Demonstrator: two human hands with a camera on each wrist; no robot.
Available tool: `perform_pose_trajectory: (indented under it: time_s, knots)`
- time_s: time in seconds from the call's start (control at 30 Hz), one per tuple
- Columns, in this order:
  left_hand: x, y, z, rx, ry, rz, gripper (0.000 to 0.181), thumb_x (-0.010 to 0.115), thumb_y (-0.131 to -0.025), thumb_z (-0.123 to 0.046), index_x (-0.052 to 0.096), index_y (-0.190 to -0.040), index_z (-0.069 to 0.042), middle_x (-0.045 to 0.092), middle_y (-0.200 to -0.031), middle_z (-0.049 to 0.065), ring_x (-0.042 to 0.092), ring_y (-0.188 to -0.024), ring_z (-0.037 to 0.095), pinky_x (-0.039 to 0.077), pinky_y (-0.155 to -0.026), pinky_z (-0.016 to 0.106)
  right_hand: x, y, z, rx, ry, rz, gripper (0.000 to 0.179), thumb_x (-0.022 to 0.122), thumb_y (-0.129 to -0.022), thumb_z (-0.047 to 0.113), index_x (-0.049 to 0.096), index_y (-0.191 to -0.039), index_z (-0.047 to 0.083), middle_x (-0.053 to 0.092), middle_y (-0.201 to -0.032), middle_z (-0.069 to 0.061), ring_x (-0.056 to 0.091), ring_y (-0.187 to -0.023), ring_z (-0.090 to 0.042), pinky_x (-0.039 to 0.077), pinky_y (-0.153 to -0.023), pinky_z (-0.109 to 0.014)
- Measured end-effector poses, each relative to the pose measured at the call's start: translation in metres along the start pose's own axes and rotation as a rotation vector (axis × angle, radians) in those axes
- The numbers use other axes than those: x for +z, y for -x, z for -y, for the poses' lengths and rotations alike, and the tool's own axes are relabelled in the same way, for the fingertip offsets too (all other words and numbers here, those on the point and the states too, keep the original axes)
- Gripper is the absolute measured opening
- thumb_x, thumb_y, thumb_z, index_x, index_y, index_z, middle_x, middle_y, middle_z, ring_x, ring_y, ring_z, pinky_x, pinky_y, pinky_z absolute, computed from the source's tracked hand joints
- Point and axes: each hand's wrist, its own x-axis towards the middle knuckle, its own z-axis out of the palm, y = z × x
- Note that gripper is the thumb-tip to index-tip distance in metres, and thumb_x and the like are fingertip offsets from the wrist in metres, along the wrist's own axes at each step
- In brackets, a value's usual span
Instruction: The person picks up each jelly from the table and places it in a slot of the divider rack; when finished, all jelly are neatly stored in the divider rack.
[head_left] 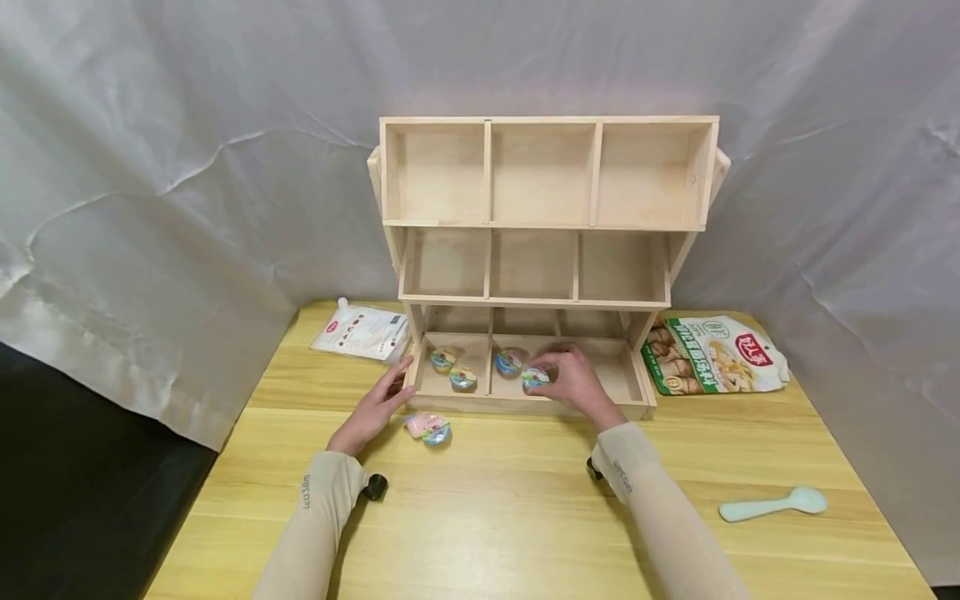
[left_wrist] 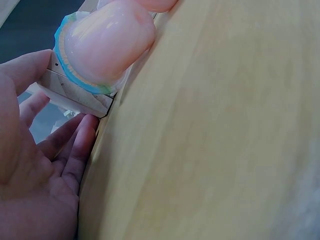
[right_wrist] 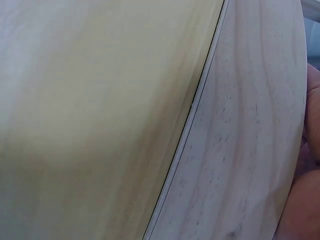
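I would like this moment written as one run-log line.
left hand: at left front corner of rack | right hand: pinching jelly cup, bottom tier | other cups: on table, before rack

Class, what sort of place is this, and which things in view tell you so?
Probably a staged tabletop workspace: shiny grey fabric sheeting hangs behind and on both sides of a yellowish wood-grain table, and a pale wooden three-tier rack with compartments stands at its far side.
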Motion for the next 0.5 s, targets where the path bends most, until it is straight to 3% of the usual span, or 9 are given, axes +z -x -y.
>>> perform_pose_trajectory:
  time_s: [0.27,0.5]
  knots:
    - [0.0002,-0.0007,-0.0008,-0.003,0.001,0.002,0.061,0.052,-0.110,-0.035,0.026,-0.165,-0.037,0.033,-0.164,0.020,0.036,-0.149,0.042,0.027,-0.122,0.063,0.0010,0.0000,-0.0032,-0.001,-0.024,-0.002,0.048,0.093,-0.077,0.033,0.078,-0.118,0.013,0.076,-0.121,-0.005,0.058,-0.127,-0.035,0.034,-0.118,-0.057]
    - [0.0006,0.0008,-0.0015,0.004,0.005,0.002,0.063,0.053,-0.109,-0.038,0.025,-0.165,-0.037,0.036,-0.162,0.021,0.040,-0.146,0.042,0.030,-0.121,0.062,0.0020,0.0016,-0.0046,-0.008,-0.027,-0.023,0.048,0.095,-0.074,0.033,0.079,-0.116,0.015,0.069,-0.131,-0.008,0.049,-0.134,-0.038,0.038,-0.114,-0.060]
